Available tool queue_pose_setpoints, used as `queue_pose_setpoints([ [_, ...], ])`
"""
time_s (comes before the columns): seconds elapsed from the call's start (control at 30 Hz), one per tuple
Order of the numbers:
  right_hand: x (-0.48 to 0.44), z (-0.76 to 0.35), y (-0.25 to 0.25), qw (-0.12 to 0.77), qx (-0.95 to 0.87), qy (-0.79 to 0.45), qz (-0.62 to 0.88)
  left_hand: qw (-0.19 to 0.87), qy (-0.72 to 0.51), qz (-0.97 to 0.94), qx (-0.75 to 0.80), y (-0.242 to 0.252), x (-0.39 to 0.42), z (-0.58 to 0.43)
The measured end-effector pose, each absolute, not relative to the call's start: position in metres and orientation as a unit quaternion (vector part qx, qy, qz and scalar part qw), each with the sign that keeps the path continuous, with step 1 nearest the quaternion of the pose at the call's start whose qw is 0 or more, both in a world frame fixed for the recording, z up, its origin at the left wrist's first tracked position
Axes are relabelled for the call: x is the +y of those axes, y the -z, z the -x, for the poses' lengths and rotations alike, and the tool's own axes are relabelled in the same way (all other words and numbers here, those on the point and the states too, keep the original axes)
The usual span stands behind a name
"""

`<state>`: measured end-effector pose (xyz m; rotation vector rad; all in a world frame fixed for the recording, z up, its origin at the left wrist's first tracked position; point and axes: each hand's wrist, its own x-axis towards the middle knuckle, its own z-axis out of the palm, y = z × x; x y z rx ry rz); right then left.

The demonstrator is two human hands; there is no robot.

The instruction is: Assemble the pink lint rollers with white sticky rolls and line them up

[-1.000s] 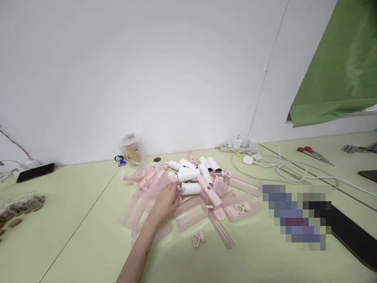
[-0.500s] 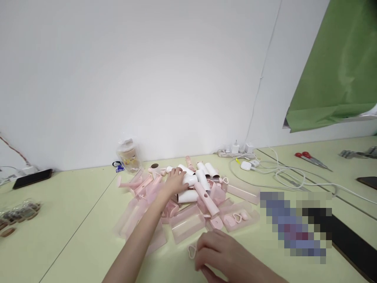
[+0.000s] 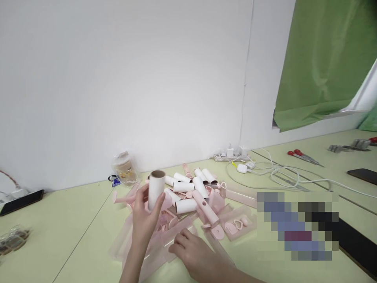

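My left hand (image 3: 144,220) is closed around a white paper roll (image 3: 155,188), holding it upright above a heap of pink plastic parts. My right hand (image 3: 197,257) rests low over the near edge of the heap, fingers reaching onto a clear pink cover (image 3: 176,234); whether it grips anything is unclear. More white rolls (image 3: 185,188) lie in the heap, along with a pink handle (image 3: 206,204) and clear pink trays (image 3: 235,224).
A plastic cup (image 3: 123,169) stands behind the heap by the wall. A power strip (image 3: 231,155) with white cables (image 3: 282,177) lies at the right, red-handled scissors (image 3: 302,156) beyond. A black phone (image 3: 20,200) lies far left; a dark flat object (image 3: 356,247) sits at right.
My left hand has taken a white roll from the heap and lifted it upright. My right hand has slid forward from a small pink piece to the heap's near edge. The view has shifted right.
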<state>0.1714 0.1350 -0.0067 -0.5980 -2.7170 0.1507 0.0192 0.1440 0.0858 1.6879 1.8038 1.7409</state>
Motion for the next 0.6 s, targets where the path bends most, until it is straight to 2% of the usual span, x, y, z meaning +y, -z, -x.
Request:
queue_pose_setpoints([
  [0.1,0.136,-0.156,0.008,0.181,-0.964,-0.069,0.184,0.090,-0.713,-0.419,0.555,-0.069,0.126,-0.017],
  [0.2,0.142,-0.152,-0.011,0.190,-0.952,-0.112,0.213,0.112,-0.762,-0.341,0.538,-0.051,0.122,-0.012],
  [0.33,0.188,-0.160,-0.054,0.179,-0.908,-0.114,0.361,0.232,-0.747,-0.307,0.543,-0.034,0.122,-0.009],
  [0.43,0.238,-0.161,-0.073,0.135,-0.879,-0.100,0.445,0.311,-0.707,-0.344,0.534,-0.022,0.119,-0.020],
  [0.6,0.279,-0.156,-0.073,0.083,-0.863,-0.127,0.483,0.342,-0.669,-0.387,0.534,-0.005,0.110,-0.053],
])
